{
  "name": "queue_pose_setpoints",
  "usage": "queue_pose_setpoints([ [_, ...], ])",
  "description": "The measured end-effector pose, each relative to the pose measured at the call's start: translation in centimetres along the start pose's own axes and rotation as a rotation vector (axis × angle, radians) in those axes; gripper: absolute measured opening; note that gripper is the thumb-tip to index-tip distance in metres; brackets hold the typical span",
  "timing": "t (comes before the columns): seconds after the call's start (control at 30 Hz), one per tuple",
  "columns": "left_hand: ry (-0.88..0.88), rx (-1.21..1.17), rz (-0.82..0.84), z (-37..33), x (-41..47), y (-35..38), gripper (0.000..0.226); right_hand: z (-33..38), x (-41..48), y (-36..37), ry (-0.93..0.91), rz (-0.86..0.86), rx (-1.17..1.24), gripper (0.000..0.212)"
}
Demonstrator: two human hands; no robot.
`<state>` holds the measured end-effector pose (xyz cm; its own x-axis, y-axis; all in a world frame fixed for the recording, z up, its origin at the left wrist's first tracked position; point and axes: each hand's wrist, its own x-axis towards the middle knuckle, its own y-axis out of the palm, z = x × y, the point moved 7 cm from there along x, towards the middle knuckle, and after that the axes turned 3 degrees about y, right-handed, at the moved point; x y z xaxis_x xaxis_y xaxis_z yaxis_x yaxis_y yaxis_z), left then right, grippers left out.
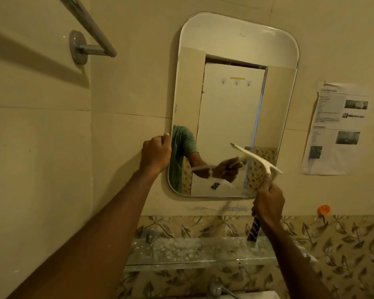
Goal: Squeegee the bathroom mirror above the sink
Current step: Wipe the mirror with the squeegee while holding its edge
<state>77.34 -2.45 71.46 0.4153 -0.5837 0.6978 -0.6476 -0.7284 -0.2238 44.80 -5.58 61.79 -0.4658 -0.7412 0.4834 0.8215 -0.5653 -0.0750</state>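
With the left hand (156,152) clenched on the nine o'clock edge of the rounded rectangular wall mirror (231,100), the right hand (268,201) grips the white plastic squeegee (257,158) at five o'clock, seemingly mid-wipe; next, press its blade flat and draw across.

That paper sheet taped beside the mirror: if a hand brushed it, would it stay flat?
Probably not. The paper sheet looks thin and floppy, and its left edge already curls off the wall, so a push would likely crumple or lift it. It seems very light; how firmly it is fastened cannot be told.
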Motion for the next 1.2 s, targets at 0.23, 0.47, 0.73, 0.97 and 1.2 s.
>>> queue_pose_setpoints([
  [0.23, -0.02, -0.024, -0.003, 0.4, -0.2, 0.1, 0.051, -4.7, -9.1, 4.8, 0.124, 0.144, 0.02, 0.051],
  [0.47, -0.046, -0.026, 0.003, 0.4, -0.5, 0.0, 0.053, 2.4, -5.4, 3.7, -0.057, 0.119, 0.045, 0.049],
  [0.73, -0.064, -0.013, 0.031, 0.4, -0.4, 0.0, 0.056, -1.8, -10.9, 6.1, -0.052, 0.196, -0.093, 0.044],
  [0.97, -0.1, -0.057, 0.085, 0.7, 0.0, 0.0, 0.065, 3.2, -9.8, 5.2, -0.209, 0.189, -0.055, 0.039],
  [1.2, -0.168, -0.14, 0.13, 0.5, 0.0, -0.2, 0.075, 6.2, -8.4, 7.7, -0.438, 0.272, -0.269, 0.029],
])
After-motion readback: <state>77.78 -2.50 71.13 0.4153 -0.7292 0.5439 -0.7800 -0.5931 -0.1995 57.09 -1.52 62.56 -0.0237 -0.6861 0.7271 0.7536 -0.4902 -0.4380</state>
